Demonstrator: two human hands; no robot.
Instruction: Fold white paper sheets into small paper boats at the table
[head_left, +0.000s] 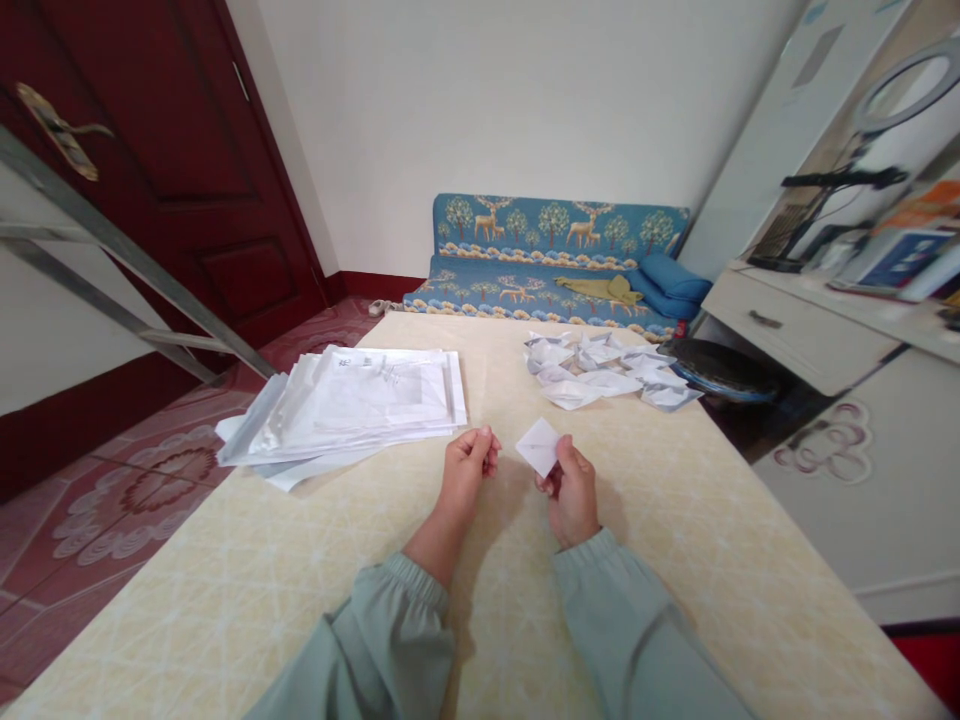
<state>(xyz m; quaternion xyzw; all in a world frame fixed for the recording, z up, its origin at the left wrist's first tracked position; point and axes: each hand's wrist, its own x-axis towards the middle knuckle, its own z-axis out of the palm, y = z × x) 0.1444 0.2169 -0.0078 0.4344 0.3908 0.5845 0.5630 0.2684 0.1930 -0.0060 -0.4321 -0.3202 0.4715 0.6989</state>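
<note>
Between the thumb and fingers of my right hand is a small folded square of white paper, turned so that one corner points up. A crease line runs across its face. My left hand is just left of the paper, apart from it, with thumb and fingers pinched together. Whether anything is in that pinch cannot be seen. Both hands are over the middle of the cream patterned table.
A stack of paper sheets lies at the table's left. Folded paper pieces are heaped at the far right. Beyond the table stands a blue patterned sofa. A white cabinet is on the right, a metal frame on the left.
</note>
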